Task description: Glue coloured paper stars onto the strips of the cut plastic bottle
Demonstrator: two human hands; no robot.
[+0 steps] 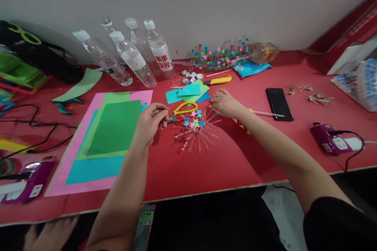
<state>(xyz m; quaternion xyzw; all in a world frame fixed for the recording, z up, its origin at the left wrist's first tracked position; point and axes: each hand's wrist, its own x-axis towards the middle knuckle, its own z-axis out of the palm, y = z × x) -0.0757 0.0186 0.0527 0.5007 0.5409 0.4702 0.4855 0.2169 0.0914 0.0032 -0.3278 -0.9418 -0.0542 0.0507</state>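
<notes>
In the middle of the red table lies a flower-like piece of clear plastic strips (pixel 198 138), spread outward, with coloured paper stars (pixel 194 119) gathered at its top. My left hand (pixel 151 122) is left of it with thumb and fingers pinched together; anything between them is too small to make out. Close to those fingertips lies a yellow-handled cutting tool (pixel 186 107), partly hidden. My right hand (pixel 226 104) is closed beyond the strips' right side, its fingertips hidden from view. Small coloured paper pieces (pixel 190 90) lie between and beyond the hands.
Clear bottles (pixel 160 53) stand along the wall, beside a star-covered bundle (pixel 219 55). A yellow box cutter (pixel 220 80) lies nearby. Coloured sheets (pixel 114 125) are stacked left; a black phone (pixel 279 104) and a purple power bank (pixel 330 138) are right. Another person's hand (pixel 53 233) shows lower left.
</notes>
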